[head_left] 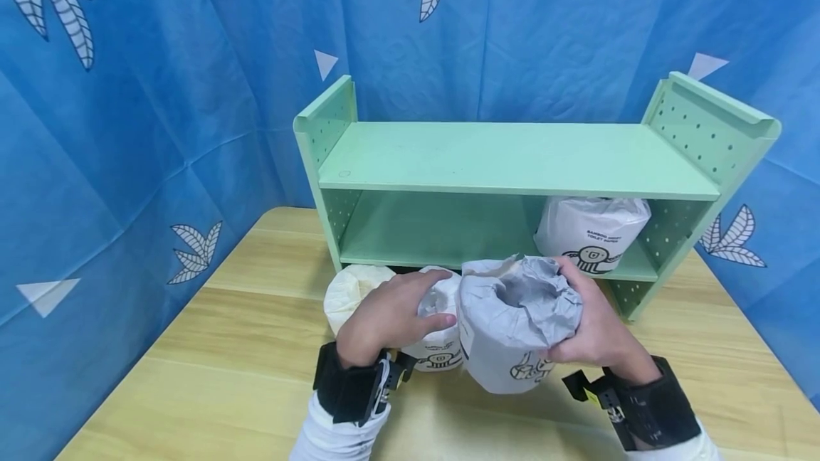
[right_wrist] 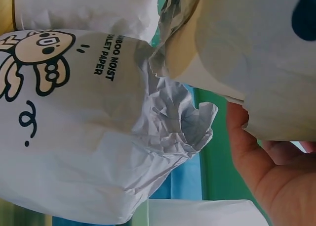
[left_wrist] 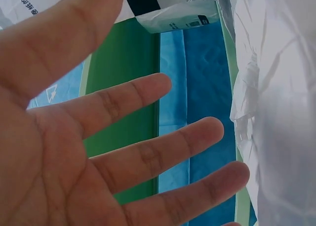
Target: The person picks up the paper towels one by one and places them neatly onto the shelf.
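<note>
Two hands | right grasps wrapped roll | left released | wooden table | blue curtain

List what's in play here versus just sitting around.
In play:
- right hand gripping a wrapped toilet paper roll, lifted and tilted
- left hand resting on a second roll on the table
- green shelf, one roll already on its lower level

Sitting around:
- third roll on the table, untouched
- wooden table
- blue curtain
</note>
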A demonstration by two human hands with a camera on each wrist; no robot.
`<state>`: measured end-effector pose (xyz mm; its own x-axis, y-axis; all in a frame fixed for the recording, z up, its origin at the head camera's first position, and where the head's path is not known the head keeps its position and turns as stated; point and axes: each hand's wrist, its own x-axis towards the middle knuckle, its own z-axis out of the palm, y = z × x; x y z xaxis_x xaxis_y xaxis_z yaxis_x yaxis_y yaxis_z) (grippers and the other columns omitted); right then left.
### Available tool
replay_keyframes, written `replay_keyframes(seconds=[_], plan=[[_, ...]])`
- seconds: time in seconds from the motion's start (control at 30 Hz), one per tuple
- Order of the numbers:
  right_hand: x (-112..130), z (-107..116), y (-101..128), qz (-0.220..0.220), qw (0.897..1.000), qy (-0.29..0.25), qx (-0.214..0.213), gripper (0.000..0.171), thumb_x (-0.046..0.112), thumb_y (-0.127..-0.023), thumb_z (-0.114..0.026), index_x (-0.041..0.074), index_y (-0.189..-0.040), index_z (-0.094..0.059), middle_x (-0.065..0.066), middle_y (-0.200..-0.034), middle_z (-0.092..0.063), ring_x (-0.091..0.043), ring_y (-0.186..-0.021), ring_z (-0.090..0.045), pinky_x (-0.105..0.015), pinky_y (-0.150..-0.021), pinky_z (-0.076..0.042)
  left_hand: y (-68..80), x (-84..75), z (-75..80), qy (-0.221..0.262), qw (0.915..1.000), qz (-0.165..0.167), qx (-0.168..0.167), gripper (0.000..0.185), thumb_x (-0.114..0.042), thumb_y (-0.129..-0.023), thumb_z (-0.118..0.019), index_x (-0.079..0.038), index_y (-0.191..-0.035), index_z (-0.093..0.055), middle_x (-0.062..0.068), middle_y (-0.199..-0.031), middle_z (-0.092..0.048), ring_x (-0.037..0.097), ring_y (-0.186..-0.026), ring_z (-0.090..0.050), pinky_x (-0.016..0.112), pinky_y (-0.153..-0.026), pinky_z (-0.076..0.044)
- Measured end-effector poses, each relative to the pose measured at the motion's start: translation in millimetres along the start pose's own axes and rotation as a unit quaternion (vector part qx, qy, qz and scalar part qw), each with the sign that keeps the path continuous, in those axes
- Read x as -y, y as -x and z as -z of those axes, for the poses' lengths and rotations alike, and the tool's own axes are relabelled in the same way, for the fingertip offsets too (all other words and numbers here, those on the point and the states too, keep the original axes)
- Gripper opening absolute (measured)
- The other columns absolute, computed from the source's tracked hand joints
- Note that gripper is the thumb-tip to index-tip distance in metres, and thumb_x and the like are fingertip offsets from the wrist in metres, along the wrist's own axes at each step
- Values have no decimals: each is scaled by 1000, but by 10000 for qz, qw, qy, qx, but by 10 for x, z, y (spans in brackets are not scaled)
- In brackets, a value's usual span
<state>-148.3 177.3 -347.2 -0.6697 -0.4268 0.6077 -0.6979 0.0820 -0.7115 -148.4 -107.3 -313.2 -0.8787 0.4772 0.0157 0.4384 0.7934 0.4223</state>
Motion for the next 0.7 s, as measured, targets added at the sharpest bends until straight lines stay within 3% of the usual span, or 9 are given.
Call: replay_keyframes(seconds=[0.33,0.7], plan=[[-16,71,-51,199,9997,-161,-42,86,-8,-41,-79,-9,-120,-46,-1,-113,-62,-13,-98,-58,-23,-89,-47,-4,8,3,-7,10000,-58,-44,61,-40,-90,-67,-16,-143,-47,8,-138,-54,30,-127,-49,48,-101,-42],[-4,83,-95,60,9995,-111,-274,87,-9,-43,-78,-1,-124,-48,0,-112,-60,-13,-97,-56,-21,-87,-46,1,17,0,24,10000,15,-24,63,-41,-90,-68,-16,-143,-47,9,-139,-54,30,-127,-48,48,-102,-41]])
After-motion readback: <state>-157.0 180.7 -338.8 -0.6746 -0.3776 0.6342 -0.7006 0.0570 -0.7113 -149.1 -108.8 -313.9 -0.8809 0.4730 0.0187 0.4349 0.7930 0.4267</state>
